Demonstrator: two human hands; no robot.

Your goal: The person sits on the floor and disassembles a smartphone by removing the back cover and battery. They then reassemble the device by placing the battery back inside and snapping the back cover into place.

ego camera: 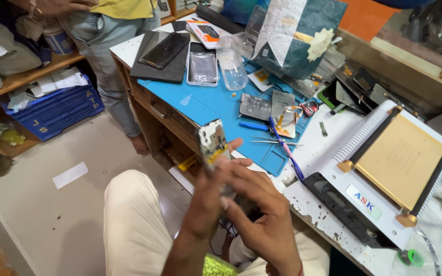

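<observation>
Phone frame [212,140] upright, long axis vertical

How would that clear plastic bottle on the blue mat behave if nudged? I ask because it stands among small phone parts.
The clear plastic bottle stands upright, tall and narrow, so a push near its top would probably tip it. It looks nearly empty, hence likely light and easily shoved. Once down, its round body may roll across the blue mat toward the metal plates.

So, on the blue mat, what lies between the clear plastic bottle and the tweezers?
In the head view, between the clear plastic bottle and the tweezers lie two grey metal plates side by side and a small blue tool, all on the blue mat.
</observation>
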